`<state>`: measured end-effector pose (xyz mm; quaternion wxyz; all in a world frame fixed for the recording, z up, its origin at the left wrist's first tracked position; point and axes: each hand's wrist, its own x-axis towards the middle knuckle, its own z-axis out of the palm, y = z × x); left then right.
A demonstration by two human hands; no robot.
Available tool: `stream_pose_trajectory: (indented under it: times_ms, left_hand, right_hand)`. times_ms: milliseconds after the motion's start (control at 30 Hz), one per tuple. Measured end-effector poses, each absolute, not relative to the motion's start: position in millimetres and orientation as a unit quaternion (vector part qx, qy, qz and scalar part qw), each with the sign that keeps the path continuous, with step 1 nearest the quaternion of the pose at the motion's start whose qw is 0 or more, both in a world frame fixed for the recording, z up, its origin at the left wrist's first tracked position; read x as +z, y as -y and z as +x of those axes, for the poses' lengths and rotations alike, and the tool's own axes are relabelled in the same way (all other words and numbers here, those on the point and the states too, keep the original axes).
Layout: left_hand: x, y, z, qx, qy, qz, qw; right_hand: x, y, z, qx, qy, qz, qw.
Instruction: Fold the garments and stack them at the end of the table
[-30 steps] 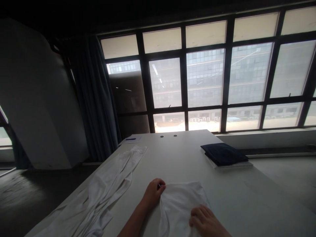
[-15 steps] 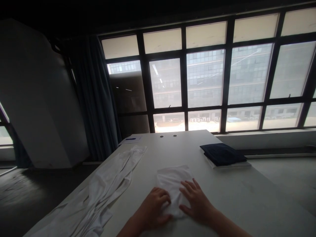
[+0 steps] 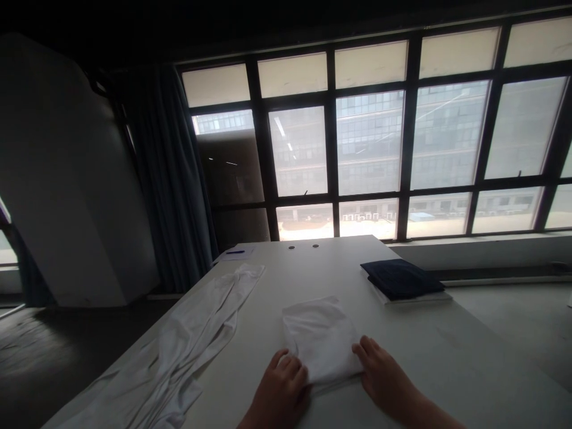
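Observation:
A white garment point(image 3: 319, 339), folded into a rough square with soft creases, lies on the white table in front of me. At its near left corner, my left hand point(image 3: 283, 381) is closed on the cloth with fingers curled. My right hand point(image 3: 379, 369) pinches the right edge close to the near corner. The near edge looks slightly raised, with a shadow under it. Both thumbs are mostly hidden, and the exact kind of garment cannot be made out.
Loose white clothing point(image 3: 179, 345) stretches along the table's left side. A folded dark navy garment point(image 3: 402, 278) rests on a white folded one point(image 3: 415, 301) at the right edge. Paper with a dark pen point(image 3: 235, 252) lies at the far left of the white table point(image 3: 330, 262).
My right hand has moved from lying spread on the cloth to pinching its right edge. My left hand has shifted slightly toward me, gripping the near left corner. The garment looks flatter and wider.

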<state>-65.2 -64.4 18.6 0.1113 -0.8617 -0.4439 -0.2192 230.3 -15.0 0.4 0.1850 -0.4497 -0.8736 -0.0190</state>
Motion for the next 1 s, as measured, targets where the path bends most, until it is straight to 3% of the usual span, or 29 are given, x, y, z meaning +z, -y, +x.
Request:
stream_pose_trajectory:
  times_ms: [133, 400, 667, 1000]
  left_hand:
    - [21.1, 61.4, -54.0, -0.220, 0.476, -0.846, 0.100]
    - [0.0, 47.1, -54.9, -0.193, 0.468, -0.852, 0.135]
    - [-7.3, 50.5, -58.5, -0.132, 0.474, -0.862, 0.122]
    - [9.3, 44.1, -76.6, -0.104, 0.406, -0.884, 0.208]
  right_hand:
    - [5.7, 11.3, 226.0, 0.011, 0.867, -0.468, 0.171]
    - [-4.6, 8.0, 226.3, -0.035, 0.876, -0.451, 0.166]
    - [-5.9, 5.2, 257.4, 0.064, 0.849, -0.471, 0.233]
    - [0.4, 11.7, 253.7, 0.039, 0.907, -0.357, 0.220]
